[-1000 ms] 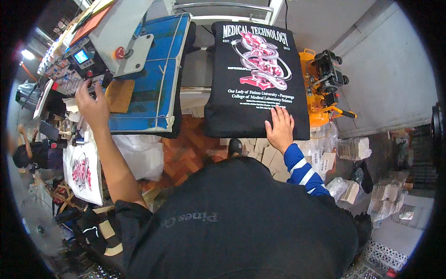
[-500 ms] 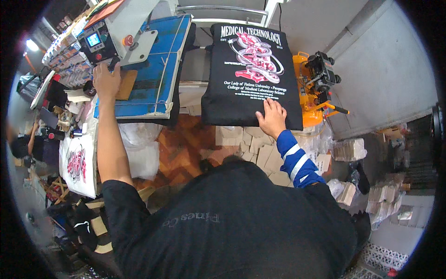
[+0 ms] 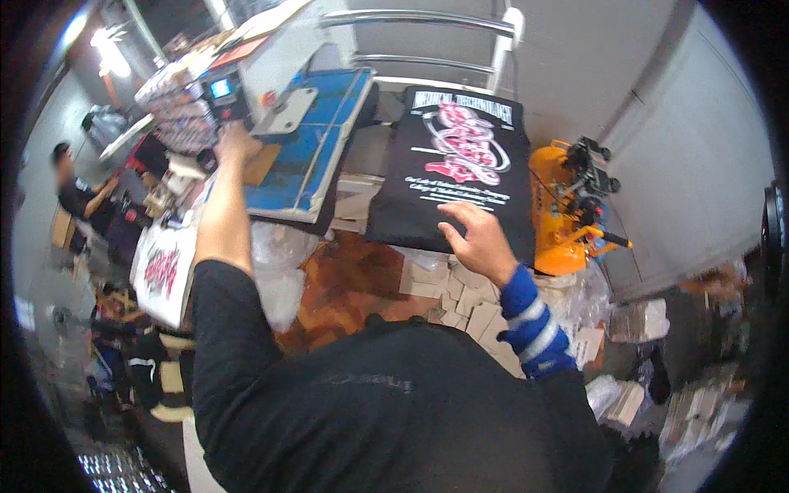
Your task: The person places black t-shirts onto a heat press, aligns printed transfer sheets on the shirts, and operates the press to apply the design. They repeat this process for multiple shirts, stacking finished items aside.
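Note:
My left hand (image 3: 237, 144) reaches forward with curled fingers just below the control panel (image 3: 223, 97) of a heat press; what it grips is blurred and hidden. Beside it lie the press's blue platen (image 3: 320, 123) and a brown patch (image 3: 261, 167) on it. A black shirt (image 3: 394, 209) with a pink-and-white print covers the platen at centre right. My right hand (image 3: 468, 234), in a blue striped sleeve, is over the shirt's lower part, fingers loosely apart and holding nothing; whether the fingertips touch the fabric I cannot tell.
An orange compressor (image 3: 551, 209) stands right of the shirt. A white printed piece (image 3: 163, 271) lies at the left, and a co-worker (image 3: 78, 193) stands beyond. Cardboard pieces (image 3: 485, 316) and plastic wrapping cover parts of the floor. A metal rail (image 3: 415, 18) runs behind.
My view has shifted, so the press and shirt appear lower. My left hand has moved forward and up along the press. My right fingers, earlier resting on the print's lower edge, look more raised.

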A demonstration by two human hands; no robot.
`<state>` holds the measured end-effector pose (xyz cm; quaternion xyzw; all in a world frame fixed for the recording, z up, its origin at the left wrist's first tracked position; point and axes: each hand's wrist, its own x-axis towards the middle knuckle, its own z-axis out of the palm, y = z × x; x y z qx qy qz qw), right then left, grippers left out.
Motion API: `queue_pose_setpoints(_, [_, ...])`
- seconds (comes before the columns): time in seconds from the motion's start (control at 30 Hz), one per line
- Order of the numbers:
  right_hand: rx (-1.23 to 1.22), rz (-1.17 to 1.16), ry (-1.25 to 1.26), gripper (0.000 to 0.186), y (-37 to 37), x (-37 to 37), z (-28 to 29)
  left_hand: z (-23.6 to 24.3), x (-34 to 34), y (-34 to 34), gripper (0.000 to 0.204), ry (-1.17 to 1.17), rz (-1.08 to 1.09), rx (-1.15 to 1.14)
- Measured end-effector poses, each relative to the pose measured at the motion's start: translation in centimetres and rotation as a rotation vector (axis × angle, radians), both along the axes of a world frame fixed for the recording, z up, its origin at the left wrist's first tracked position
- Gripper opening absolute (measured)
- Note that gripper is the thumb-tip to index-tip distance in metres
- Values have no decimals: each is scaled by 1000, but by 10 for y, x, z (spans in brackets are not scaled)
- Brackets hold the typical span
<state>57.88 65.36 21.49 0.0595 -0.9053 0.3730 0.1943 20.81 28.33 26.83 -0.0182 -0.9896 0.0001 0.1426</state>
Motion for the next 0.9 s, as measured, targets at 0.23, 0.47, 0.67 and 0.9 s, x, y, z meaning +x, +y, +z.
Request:
queue_pose_setpoints(0.23, [-235, 1042, 497, 19, -109, 82, 206, 4, 31, 33, 78, -128, 1, 60])
queue_pose_setpoints(0.47, [-332, 1698, 254, 16, -208, 79, 220, -17, 69, 77, 65, 194, -8, 65])
queue_pose_setpoints(0.67, [122, 1015, 567, 21, -241, -27, 166, -32, 119, 109, 61, 230, -364, 331])
queue_pose_setpoints(0.9, [428, -502, 695, 66, -121, -217, 63, -70, 188, -1, 24, 399, -1340, 777])
